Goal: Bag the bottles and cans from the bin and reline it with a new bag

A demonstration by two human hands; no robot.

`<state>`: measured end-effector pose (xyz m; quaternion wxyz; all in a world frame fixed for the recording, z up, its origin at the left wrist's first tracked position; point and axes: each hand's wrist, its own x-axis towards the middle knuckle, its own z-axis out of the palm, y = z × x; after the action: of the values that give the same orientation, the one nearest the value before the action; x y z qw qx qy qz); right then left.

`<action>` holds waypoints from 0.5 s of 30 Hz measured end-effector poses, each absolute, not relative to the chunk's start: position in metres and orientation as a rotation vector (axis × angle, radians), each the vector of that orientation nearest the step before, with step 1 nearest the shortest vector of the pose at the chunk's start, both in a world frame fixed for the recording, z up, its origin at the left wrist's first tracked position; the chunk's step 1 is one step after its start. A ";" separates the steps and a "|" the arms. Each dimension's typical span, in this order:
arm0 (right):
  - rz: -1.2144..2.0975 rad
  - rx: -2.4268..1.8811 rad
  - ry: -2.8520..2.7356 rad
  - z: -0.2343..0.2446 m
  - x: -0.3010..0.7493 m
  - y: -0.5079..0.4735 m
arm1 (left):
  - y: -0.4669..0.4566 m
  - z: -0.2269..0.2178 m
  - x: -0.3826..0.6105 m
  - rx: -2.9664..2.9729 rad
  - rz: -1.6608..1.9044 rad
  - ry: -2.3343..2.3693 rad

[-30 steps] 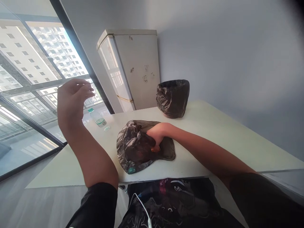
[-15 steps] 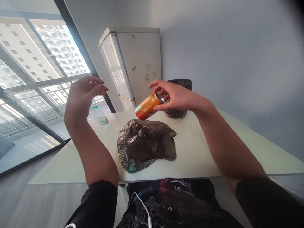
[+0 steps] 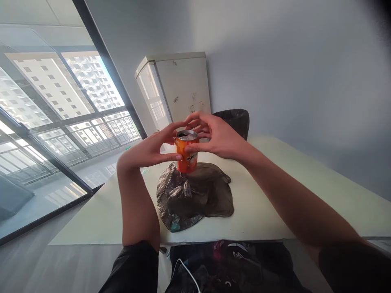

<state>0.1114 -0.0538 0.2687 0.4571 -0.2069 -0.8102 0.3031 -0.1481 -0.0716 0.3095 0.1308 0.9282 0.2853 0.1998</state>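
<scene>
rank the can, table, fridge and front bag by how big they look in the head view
1. Table
2. Fridge and front bag: too close to rank, as the fridge is partly hidden
3. Can

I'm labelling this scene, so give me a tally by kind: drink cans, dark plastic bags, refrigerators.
Drink cans: 1, the orange can between the left hand and right hand
Dark plastic bags: 2, a crumpled bag on the table, a partly hidden bag beyond
Refrigerators: 1
Total: 4

The person's left hand [image 3: 149,150] and right hand [image 3: 222,138] face each other, fingers [image 3: 198,115] curved, thumbs [image 3: 170,158] inward; left wrist [image 3: 124,164] sharply bent.
</scene>
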 end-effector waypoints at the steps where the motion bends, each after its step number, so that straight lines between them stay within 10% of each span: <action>1: 0.740 -0.518 -1.995 0.269 0.111 -0.054 | -0.072 0.310 -0.147 2.704 0.586 0.812; 15: 0.675 -0.560 -1.968 0.268 0.117 -0.046 | -0.074 0.314 -0.168 2.878 0.625 0.898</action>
<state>0.1166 -0.0465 0.2676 0.4736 -0.2288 -0.8045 0.2760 -0.1684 -0.0739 0.3143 0.0314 0.9343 0.2914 0.2029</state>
